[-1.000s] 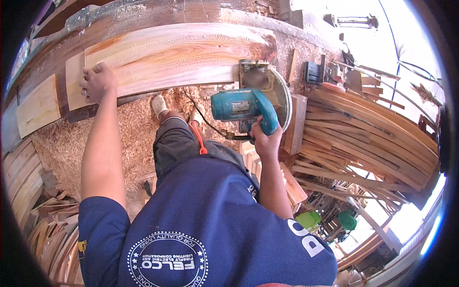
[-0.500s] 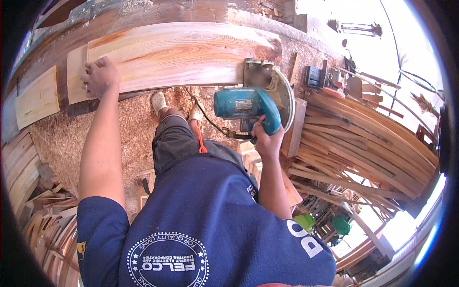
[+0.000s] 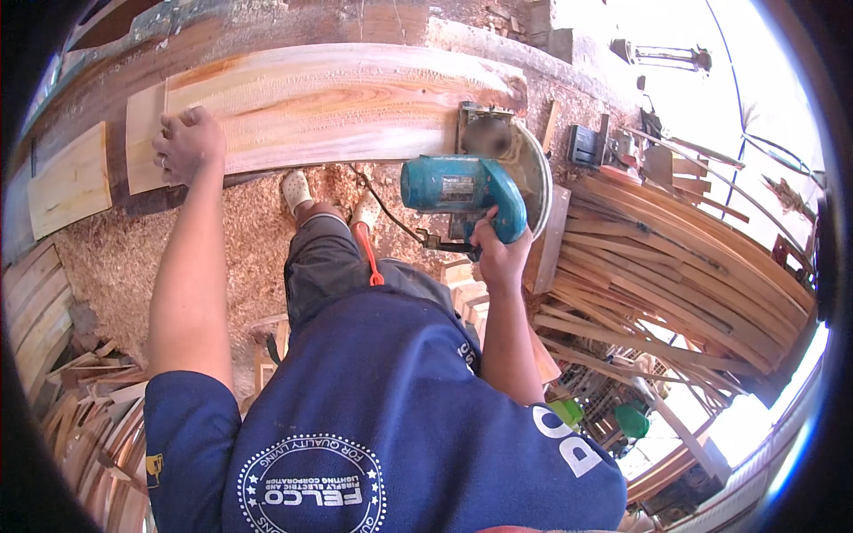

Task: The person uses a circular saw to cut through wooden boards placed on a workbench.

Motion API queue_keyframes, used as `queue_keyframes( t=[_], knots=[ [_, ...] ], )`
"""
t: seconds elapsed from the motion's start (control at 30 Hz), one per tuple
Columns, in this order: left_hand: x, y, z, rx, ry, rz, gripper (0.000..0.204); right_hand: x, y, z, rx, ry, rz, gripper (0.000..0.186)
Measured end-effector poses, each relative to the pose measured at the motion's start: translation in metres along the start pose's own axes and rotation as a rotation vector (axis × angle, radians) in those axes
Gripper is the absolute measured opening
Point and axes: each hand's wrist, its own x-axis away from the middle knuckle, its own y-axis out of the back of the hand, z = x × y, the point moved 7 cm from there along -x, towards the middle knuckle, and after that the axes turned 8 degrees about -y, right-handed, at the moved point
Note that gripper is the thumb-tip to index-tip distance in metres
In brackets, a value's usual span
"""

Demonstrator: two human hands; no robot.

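Blue saw [image 3: 449, 185] sits at the right end of the long board [image 3: 329, 111], right hand [image 3: 500, 253] wrapped round the saw's handle [image 3: 509, 206]. Left hand [image 3: 190, 147] curls at the left end; I can't tell if it grips.

Bent left hand [image 3: 190, 147]; curled right hand [image 3: 500, 252]

Between the left hand [image 3: 191, 147] and the saw [image 3: 484, 180], the board [image 3: 329, 107] is leaving an open stretch where a hand could pass. The saw is blocking the board's near right corner, its cord [image 3: 433, 241] is crossing the gap below, and wood strips [image 3: 666, 271] are crowding the space farther right.
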Motion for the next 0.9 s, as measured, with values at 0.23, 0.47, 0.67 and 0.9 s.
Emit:
queue_keyframes(
  t=[0.23,0.47,0.67,0.9],
  knots=[
    [0.001,-0.001,0.001,0.004,-0.005,-0.017,0.064,-0.006,-0.002,0.003,-0.003,0.015,0.003,0.01],
    [0.001,0.0,0.002,0.001,-0.01,-0.031,0.064,-0.012,-0.006,0.011,-0.016,0.013,0.0,0.01],
    [0.0,-0.001,0.0,-0.025,-0.012,0.011,0.064,-0.02,-0.009,0.015,0.004,0.001,0.001,0.011],
    [-0.001,-0.003,0.001,-0.028,-0.013,0.017,0.064,-0.027,-0.013,0.021,-0.014,-0.003,0.024,0.012]
  ],
)
